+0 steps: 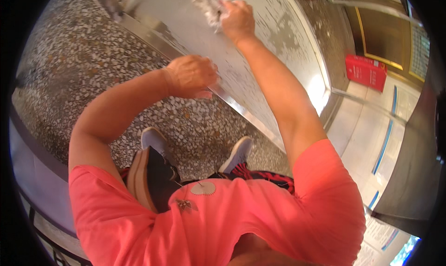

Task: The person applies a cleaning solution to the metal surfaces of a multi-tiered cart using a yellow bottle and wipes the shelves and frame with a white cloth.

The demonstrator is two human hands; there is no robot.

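Note:
My right hand (238, 20) grips a crumpled whitish cloth (207, 5) over the flat metal top (223, 52). That pale surface carries wet streaks and a larger damp patch (284, 34) to the right of the hand. Closer to my body, my left hand (193, 74) hovers at or above the shiny near edge (240, 107) of the top. Its fingers are curled and blurred, so whether they touch the edge or hold anything is unclear.
Speckled terrazzo flooring (66, 53) lies under my shoes (238, 153). A red box (366, 72) with writing stands at right, by a dark panel with gold trim (381, 34). A grey padded item (38, 175) borders the left side. Pale tiles with blue strips (385, 140) line the right.

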